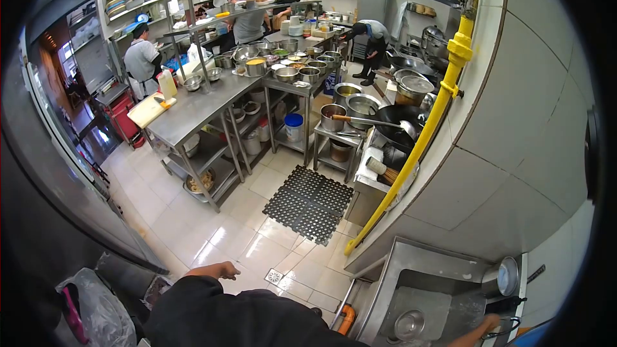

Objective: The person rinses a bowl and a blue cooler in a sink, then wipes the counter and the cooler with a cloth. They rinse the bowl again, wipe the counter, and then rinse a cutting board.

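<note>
Touching blk loop [513, 328] w/ R fingers [493, 320]

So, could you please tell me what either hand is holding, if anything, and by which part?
Nothing shows in the left hand. The right hand is at a thin black loop by the sink; a grip cannot be made out.

At the lower right of our frame, a thin, dark looped item [508, 328] lies against our right hand [491, 322], its full shape unclear. Nearby, our round, shiny metal bowl [409, 325] sits in the sink [427, 302].
</note>
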`<state>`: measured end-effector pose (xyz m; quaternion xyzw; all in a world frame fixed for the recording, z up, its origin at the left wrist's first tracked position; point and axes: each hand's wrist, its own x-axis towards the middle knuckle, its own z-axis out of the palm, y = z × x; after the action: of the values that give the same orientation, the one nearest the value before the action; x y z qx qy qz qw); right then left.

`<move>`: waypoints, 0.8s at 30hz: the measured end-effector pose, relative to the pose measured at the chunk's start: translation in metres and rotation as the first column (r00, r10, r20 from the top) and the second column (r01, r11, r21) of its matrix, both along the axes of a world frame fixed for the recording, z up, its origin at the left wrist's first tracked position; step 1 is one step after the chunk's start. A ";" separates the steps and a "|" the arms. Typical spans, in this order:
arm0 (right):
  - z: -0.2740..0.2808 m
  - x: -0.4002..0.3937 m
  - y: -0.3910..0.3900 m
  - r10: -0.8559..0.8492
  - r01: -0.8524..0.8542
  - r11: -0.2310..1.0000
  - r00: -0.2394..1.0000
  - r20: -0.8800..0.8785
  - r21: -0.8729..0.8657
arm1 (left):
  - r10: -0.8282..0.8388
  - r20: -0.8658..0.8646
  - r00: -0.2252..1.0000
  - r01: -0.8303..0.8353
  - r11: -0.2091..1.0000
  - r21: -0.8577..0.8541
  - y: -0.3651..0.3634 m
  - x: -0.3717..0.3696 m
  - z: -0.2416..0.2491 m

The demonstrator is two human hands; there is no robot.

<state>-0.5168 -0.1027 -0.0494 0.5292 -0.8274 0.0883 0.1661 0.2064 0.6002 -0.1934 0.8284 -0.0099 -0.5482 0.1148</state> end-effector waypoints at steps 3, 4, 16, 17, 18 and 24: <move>0.022 -0.004 0.002 -0.048 0.048 0.998 0.999 -0.012 -0.052 | -0.101 0.015 0.995 0.101 0.995 0.004 0.005 -0.004 -0.005; 0.014 -0.009 0.005 -0.052 0.052 0.999 0.999 0.003 -0.016 | -0.101 0.010 0.995 0.101 0.995 -0.003 0.008 -0.006 -0.013; -0.011 -0.012 -0.002 0.113 -0.134 0.975 0.986 -0.122 -0.178 | -0.058 -0.101 0.993 0.053 0.997 -0.051 0.023 -0.047 -0.044; -0.011 -0.005 -0.005 0.114 -0.098 0.978 0.991 0.077 -0.187 | -0.085 -0.086 0.993 0.084 0.996 -0.016 0.020 -0.048 -0.034; -0.007 -0.001 -0.007 0.110 -0.093 0.979 0.991 0.082 -0.183 | -0.115 -0.076 0.990 0.117 0.993 0.019 0.019 -0.047 -0.028; 0.021 -0.001 0.000 0.092 -0.064 0.913 0.994 -0.050 0.402 | -0.165 -0.078 0.983 0.168 0.986 0.025 0.018 -0.031 -0.047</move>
<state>-0.5178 -0.1032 -0.0279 0.5873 -0.8000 -0.0941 0.0788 0.1751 0.6179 -0.2403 0.8052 -0.0662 -0.5867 0.0558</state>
